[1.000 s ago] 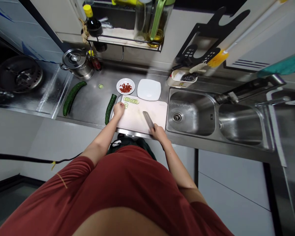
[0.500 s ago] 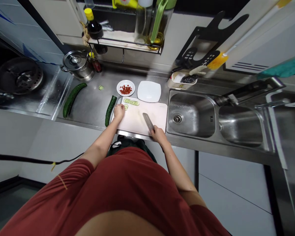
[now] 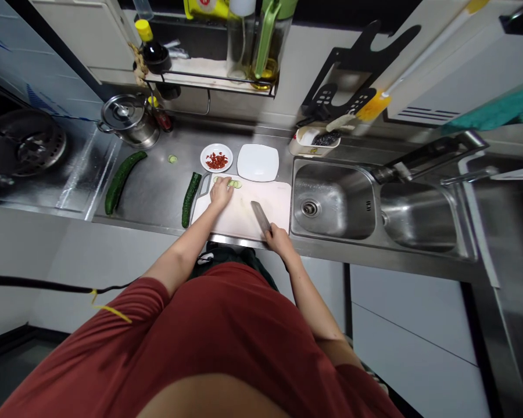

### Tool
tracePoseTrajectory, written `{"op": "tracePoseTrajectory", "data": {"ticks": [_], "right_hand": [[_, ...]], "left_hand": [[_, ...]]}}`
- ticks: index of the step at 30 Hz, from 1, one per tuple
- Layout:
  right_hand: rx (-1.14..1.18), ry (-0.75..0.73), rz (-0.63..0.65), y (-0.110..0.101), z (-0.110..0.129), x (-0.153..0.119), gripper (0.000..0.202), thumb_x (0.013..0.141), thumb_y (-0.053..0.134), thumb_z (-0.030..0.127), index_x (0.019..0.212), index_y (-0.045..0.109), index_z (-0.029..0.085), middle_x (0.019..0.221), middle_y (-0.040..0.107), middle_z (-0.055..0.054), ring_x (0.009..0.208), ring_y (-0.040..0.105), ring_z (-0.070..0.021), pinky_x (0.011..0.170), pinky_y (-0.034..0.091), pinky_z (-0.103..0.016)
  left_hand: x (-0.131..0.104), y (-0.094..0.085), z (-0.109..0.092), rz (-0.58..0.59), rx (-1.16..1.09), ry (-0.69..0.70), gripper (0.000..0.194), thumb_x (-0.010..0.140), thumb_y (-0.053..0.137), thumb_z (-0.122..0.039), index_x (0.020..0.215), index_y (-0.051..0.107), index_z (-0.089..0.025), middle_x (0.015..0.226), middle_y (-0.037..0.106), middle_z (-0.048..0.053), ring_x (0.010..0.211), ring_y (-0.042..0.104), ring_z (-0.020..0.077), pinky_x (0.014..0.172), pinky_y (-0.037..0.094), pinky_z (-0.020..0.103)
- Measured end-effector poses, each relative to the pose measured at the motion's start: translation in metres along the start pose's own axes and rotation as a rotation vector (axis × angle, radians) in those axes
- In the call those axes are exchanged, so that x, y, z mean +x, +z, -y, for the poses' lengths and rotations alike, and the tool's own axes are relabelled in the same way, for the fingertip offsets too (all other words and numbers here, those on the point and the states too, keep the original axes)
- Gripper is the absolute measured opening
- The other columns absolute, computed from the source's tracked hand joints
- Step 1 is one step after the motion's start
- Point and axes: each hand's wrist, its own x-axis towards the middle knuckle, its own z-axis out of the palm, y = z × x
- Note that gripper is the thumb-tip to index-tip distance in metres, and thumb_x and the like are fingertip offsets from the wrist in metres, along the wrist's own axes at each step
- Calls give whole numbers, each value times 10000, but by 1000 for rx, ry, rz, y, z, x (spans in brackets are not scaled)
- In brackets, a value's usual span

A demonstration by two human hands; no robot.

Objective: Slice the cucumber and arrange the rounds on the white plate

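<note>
My left hand (image 3: 221,193) lies over the row of cucumber slices (image 3: 235,184) near the top left of the white cutting board (image 3: 239,222). Its fingers are stretched out and cover part of the row. In my right hand (image 3: 279,239) is the handle of a kitchen knife (image 3: 260,215). The blade slants up and left, low over or on the board; I cannot tell whether it touches. Left of the board lies a dark green piece of cucumber (image 3: 191,200). Farther left is a whole cucumber (image 3: 124,181).
Behind the board stand a plate of chopped red pieces (image 3: 217,158) and a white square plate (image 3: 257,163). A cucumber end (image 3: 172,158) lies on the steel counter. A lidded pot (image 3: 128,121) is back left; a double sink (image 3: 333,200) adjoins the board's right side.
My left hand has moved right and away from me, from the board's left side onto the slice row. My right hand keeps the knife in nearly the same place. The view has shifted slightly.
</note>
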Motion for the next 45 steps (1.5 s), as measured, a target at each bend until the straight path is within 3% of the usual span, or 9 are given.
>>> {"op": "tracePoseTrajectory", "data": {"ticks": [7,14,23,29,35,40,45], "right_hand": [[20,-11,2,-1,-1,-3,224,958,387,294,1077,537,179,949,677,-99,874,612,-210,652,331,-245],[28,10,-5,-1,-1,-4,236,958,387,300,1087,540,175,944,678,-101,883,613,-213,655,336,-248],[38,11,-25,1,-7,-4,248,963,382,313,1091,542,173,959,673,-111,886,611,-220,666,343,-247],[25,-1,-32,3,-9,0,251,958,386,311,1100,542,174,960,676,-113,882,614,-224,663,345,-249],[5,-5,-6,-2,-2,2,251,965,379,315,1102,540,179,972,675,-115,893,619,-228,669,355,-255],[-27,-28,11,-4,9,3,245,964,385,307,1112,534,180,992,672,-116,920,618,-225,705,375,-259],[-83,-72,32,-6,18,5,237,952,390,271,1124,524,180,1024,660,-136,940,616,-242,739,403,-285]], "left_hand": [[17,10,-11,113,155,55,325,869,506,-290,1164,625,-224,1153,529,139,1078,504,298,874,427,394],[22,13,-12,107,116,68,261,848,507,-196,1069,640,-232,1133,557,120,1054,519,272,845,423,366],[23,13,-13,70,-149,2,245,825,470,-115,956,652,-214,931,673,42,888,598,188,802,434,296],[13,15,-1,293,-444,-68,254,792,526,-128,1012,652,-131,816,670,31,694,615,127,668,464,231],[0,14,12,302,-336,8,253,747,563,-136,965,688,-160,776,669,5,688,581,120,684,463,225],[-11,10,9,280,-223,120,242,760,549,-131,942,699,-186,799,670,22,728,587,148,723,458,254],[-18,6,7,220,-110,168,309,764,547,-118,1036,665,-203,825,664,39,801,592,183,767,442,281]]}}
